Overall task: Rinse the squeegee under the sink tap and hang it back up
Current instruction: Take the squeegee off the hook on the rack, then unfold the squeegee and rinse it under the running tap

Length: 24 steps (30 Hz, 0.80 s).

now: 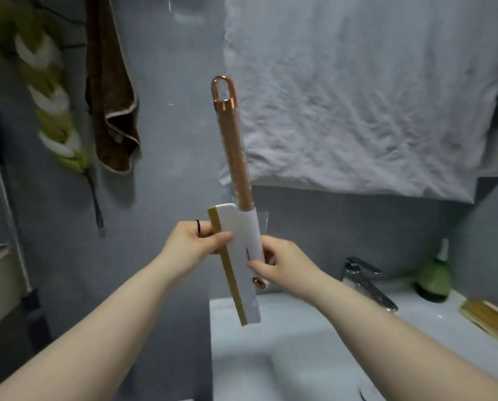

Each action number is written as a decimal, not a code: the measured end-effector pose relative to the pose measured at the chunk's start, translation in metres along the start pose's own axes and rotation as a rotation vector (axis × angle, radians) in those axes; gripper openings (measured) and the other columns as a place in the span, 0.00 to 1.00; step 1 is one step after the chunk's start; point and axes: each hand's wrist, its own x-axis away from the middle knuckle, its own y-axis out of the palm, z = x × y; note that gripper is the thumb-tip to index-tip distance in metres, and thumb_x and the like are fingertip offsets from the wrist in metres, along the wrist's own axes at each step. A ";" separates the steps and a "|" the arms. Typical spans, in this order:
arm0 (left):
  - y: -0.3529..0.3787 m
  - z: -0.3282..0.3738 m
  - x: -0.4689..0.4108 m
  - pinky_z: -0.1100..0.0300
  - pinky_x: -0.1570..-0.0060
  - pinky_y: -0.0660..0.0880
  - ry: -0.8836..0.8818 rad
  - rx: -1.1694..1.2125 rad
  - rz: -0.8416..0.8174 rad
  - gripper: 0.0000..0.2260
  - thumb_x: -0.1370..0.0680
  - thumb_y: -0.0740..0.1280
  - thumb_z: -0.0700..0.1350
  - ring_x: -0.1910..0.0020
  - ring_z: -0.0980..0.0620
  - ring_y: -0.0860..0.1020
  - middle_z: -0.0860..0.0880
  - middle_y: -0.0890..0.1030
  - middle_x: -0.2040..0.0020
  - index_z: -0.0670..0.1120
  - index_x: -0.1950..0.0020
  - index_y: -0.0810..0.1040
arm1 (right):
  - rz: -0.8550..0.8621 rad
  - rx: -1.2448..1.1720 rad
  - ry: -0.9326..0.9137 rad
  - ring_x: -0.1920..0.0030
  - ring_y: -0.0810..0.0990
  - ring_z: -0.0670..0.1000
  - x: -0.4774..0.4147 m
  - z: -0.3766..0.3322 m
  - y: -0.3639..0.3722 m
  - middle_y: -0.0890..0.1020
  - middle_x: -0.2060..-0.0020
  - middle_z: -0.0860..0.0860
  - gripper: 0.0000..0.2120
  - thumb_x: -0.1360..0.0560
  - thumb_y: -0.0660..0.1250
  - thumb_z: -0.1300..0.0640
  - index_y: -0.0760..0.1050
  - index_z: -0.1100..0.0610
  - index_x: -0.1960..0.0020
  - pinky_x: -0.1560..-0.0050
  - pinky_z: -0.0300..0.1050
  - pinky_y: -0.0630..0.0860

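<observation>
Above the sink (271, 342), the left hand (193, 241) pinches the squeegee (239, 256) blade while the right hand (282, 264) closes its grip on the white neck. The handle points upward. The tap (366, 282) stands right of the squeegee; a white towel (372, 96) hangs behind.

head cam, facing fwd-down, close on sink (271, 328)
</observation>
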 end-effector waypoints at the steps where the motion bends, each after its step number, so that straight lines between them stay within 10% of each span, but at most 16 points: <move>1: 0.018 0.001 0.005 0.74 0.67 0.76 -0.023 0.015 -0.035 0.10 0.28 0.68 0.34 0.72 0.65 0.80 0.60 0.81 0.76 0.47 0.66 0.81 | 0.027 0.073 -0.007 0.61 0.75 0.50 0.017 0.010 -0.011 0.77 0.62 0.48 0.05 0.27 0.64 0.59 0.75 0.57 0.51 0.58 0.48 0.73; 6: 0.100 0.001 0.034 0.60 0.56 0.74 -0.107 -0.013 -0.075 0.19 0.29 0.70 0.34 0.70 0.57 0.77 0.59 0.78 0.79 0.52 0.77 0.81 | 0.118 0.260 0.026 0.58 0.70 0.47 0.084 0.058 -0.055 0.73 0.61 0.45 0.05 0.29 0.65 0.59 0.76 0.57 0.53 0.58 0.46 0.67; 11: 0.185 0.002 0.067 0.71 0.64 0.71 -0.087 -0.108 -0.104 0.09 0.27 0.68 0.38 0.71 0.63 0.75 0.59 0.78 0.77 0.45 0.67 0.82 | 0.115 0.207 0.120 0.64 0.68 0.41 0.149 0.101 -0.092 0.72 0.59 0.42 0.10 0.28 0.65 0.50 0.76 0.53 0.49 0.62 0.39 0.63; 15: 0.242 0.000 0.090 0.78 0.71 0.67 -0.077 -0.134 -0.163 0.10 0.26 0.66 0.39 0.74 0.69 0.74 0.61 0.78 0.77 0.48 0.66 0.80 | 0.121 0.054 0.199 0.69 0.70 0.38 0.180 0.125 -0.113 0.71 0.69 0.39 0.08 0.27 0.65 0.50 0.70 0.45 0.64 0.71 0.30 0.64; 18: 0.275 -0.003 0.097 0.77 0.65 0.73 -0.136 -0.034 -0.211 0.05 0.26 0.67 0.39 0.62 0.63 0.79 0.55 0.82 0.62 0.48 0.56 0.80 | 0.139 -0.106 0.298 0.69 0.71 0.39 0.194 0.141 -0.118 0.72 0.69 0.41 0.12 0.27 0.64 0.53 0.67 0.43 0.66 0.72 0.30 0.65; 24: 0.318 -0.023 0.096 0.74 0.67 0.74 -0.268 0.107 -0.159 0.04 0.25 0.66 0.39 0.63 0.56 0.78 0.53 0.80 0.63 0.46 0.58 0.79 | 0.159 -0.182 0.410 0.64 0.73 0.46 0.200 0.176 -0.120 0.73 0.65 0.41 0.02 0.26 0.62 0.54 0.69 0.48 0.56 0.69 0.36 0.67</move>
